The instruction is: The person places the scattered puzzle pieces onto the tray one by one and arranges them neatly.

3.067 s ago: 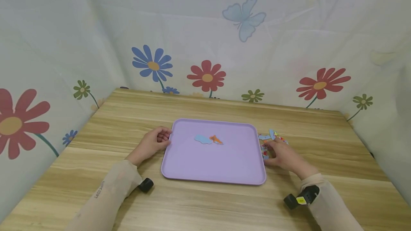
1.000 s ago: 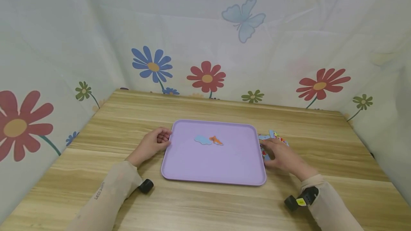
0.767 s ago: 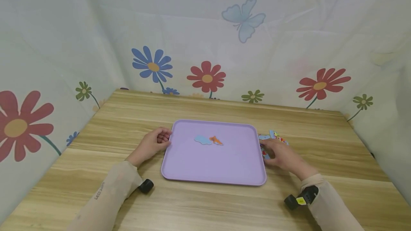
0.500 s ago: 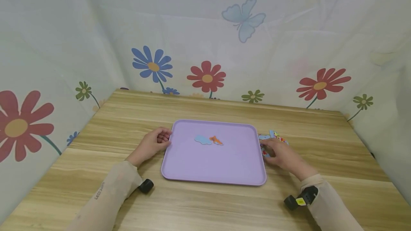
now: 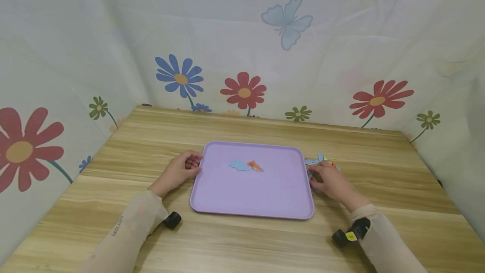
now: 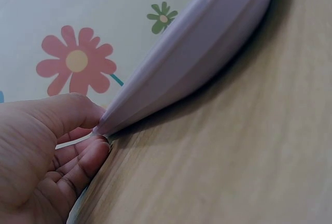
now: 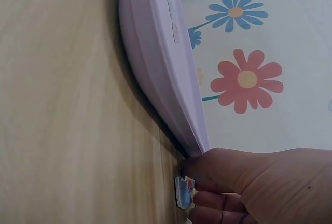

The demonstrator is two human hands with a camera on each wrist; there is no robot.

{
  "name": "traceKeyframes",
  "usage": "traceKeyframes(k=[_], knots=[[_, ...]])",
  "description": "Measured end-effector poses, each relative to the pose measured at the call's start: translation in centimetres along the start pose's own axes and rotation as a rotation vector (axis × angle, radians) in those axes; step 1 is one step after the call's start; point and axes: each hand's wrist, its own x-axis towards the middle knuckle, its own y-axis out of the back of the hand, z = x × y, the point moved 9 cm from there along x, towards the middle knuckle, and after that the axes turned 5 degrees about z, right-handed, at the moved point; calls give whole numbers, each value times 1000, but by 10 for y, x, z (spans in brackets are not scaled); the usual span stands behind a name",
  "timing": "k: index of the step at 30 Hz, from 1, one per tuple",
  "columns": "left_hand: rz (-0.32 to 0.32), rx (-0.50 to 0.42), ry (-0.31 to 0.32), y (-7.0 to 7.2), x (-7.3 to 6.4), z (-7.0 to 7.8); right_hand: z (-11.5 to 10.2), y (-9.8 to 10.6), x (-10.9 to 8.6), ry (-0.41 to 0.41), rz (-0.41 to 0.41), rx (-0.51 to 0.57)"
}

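Observation:
A lilac tray (image 5: 254, 197) lies on the wooden table. On its surface are two flat picture pieces: a light blue one (image 5: 239, 165) and an orange one (image 5: 255, 166). My left hand (image 5: 181, 167) pinches the tray's left rim; in the left wrist view its thumb (image 6: 78, 112) is above the rim, the fingers below. At the right rim, my right hand (image 5: 333, 181) has curved fingers over several colourful puzzle-like pieces (image 5: 311, 161). In the right wrist view the thumb overlaps the rim, and a small piece (image 7: 184, 193) sits by the fingertips; I cannot tell whether they grip it.
Some of the pieces (image 5: 334, 165) stick out behind the right hand. The wooden table (image 5: 242, 243) extends all around the tray. Behind it hangs a white curtain (image 5: 212, 33) printed with flowers and a butterfly. Dark wrist cameras (image 5: 172, 220) are strapped to the sleeves.
My right hand has shifted slightly left, and the gap between its thumb and index finger has narrowed at the tray's right rim. The left hand, the tray and the two pieces on it keep their places.

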Motion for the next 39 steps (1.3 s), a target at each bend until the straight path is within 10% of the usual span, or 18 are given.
traceKeyframes(k=[39], knots=[[-1,-12,11,1,0,2,8,-9,6,-178,-127,73]])
